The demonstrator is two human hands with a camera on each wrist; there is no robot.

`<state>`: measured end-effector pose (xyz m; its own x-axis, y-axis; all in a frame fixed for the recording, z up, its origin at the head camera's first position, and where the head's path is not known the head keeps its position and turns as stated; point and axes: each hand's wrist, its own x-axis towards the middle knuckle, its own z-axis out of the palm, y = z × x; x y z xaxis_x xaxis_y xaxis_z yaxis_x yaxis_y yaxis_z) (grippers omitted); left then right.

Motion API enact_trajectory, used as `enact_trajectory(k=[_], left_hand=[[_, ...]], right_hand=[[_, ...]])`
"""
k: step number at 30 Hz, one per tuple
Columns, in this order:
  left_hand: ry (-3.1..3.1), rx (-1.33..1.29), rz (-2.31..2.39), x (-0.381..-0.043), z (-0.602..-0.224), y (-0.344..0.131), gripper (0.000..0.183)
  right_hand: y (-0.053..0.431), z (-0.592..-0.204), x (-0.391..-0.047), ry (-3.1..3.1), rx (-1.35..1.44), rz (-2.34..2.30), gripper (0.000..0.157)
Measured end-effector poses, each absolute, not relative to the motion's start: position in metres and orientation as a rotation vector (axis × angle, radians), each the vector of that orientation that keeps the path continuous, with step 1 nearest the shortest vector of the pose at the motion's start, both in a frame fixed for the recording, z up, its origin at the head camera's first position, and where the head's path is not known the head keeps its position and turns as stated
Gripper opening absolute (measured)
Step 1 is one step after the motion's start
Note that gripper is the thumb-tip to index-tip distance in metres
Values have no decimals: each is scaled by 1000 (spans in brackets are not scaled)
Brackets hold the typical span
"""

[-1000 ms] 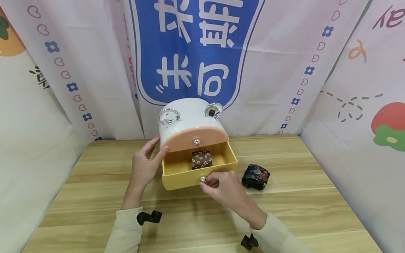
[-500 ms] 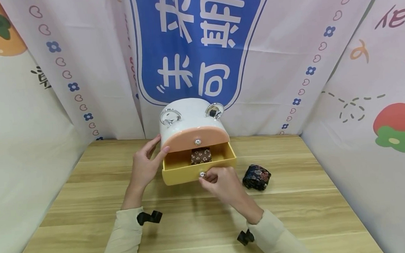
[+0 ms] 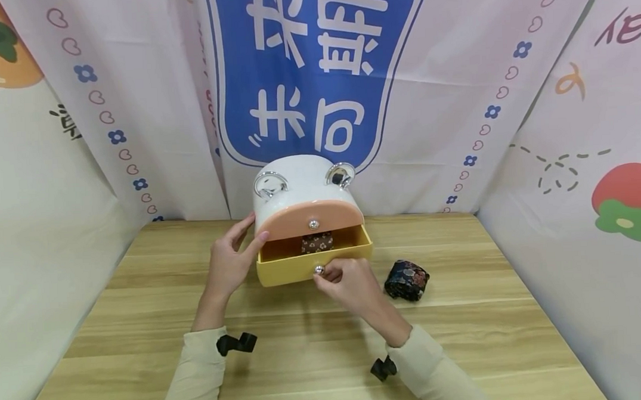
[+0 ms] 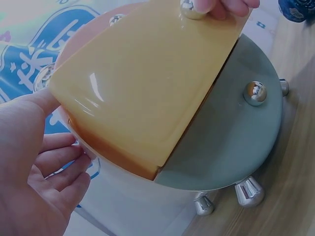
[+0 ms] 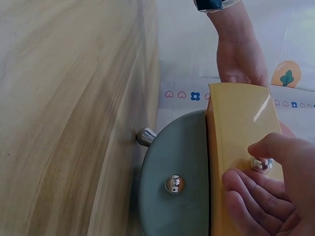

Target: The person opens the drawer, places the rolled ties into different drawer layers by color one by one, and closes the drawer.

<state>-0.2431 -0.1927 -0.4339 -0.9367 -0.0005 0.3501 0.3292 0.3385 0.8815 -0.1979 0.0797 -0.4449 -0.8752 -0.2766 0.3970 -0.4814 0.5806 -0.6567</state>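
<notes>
A small white drawer cabinet (image 3: 300, 171) stands at the back of the table, its yellow middle drawer (image 3: 286, 272) pulled partly out. My right hand (image 3: 353, 288) pinches that drawer's round silver knob (image 5: 262, 165) between thumb and fingers. Against the cabinet's left side rests my left hand (image 3: 229, 257), the thumb at the front edge and the fingers along the side. Inside the drawer lies a brown floral fabric roll (image 3: 317, 243), its lower part hidden by the drawer front. A dark floral fabric roll (image 3: 407, 280) sits on the table, right of my right hand.
Above the yellow drawer is a closed pink drawer (image 3: 289, 221); below it, a closed green drawer (image 4: 221, 118). Silver ears (image 3: 270, 184) stick up from the cabinet's top, and silver feet (image 4: 249, 191) hold it above the wooden table (image 3: 284, 357). Printed cloth (image 3: 430, 117) hangs behind.
The yellow drawer has slid inward, with my right hand moving along on its knob. Less of the brown roll shows now. My left hand has stayed at the cabinet's side.
</notes>
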Motion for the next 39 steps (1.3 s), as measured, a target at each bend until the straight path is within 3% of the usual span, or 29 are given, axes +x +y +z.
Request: enact_trajectory(k=[39], left_hand=[[-2300, -315, -1605, -240, -433, -191, 62]], right_hand=[[68, -448, -228, -2532, 540, 1125, 12]])
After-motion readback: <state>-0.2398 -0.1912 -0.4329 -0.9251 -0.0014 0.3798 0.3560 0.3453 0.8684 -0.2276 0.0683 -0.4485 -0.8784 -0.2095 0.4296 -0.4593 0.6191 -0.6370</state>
